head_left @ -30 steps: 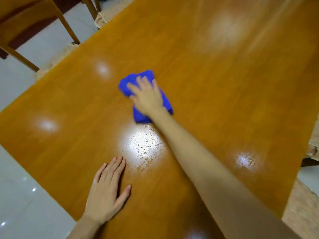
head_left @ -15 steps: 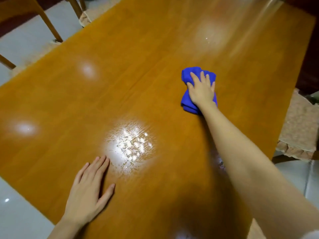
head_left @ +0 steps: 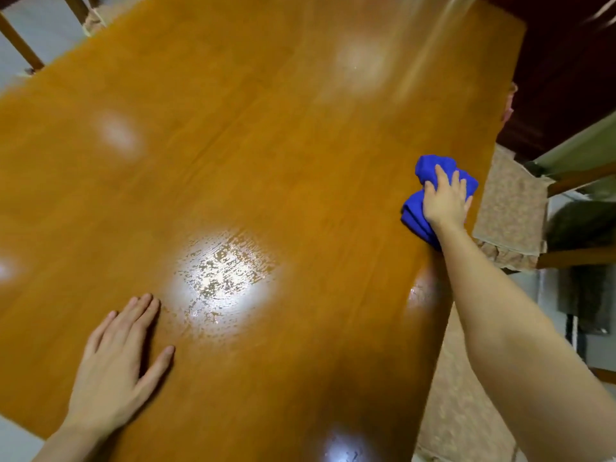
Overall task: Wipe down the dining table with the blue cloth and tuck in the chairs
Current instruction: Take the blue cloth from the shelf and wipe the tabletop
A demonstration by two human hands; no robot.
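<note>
A glossy orange-brown dining table (head_left: 266, 161) fills most of the view, with a wet smeared patch (head_left: 223, 281) under a light glare near its middle. The bunched blue cloth (head_left: 430, 171) lies close to the table's right edge. My right hand (head_left: 445, 200) presses flat on top of the cloth, fingers spread over it. My left hand (head_left: 116, 365) rests palm down on the tabletop near the front left, fingers apart, holding nothing.
A chair with a beige patterned seat cushion (head_left: 510, 208) stands just past the table's right edge. Another cushioned seat (head_left: 463, 411) shows at the lower right. Wooden chair legs (head_left: 20, 45) stand on the pale floor at the top left.
My right hand has swept the blue cloth from the table's middle rightward to near the right edge. My left hand has stayed planted on the table.
</note>
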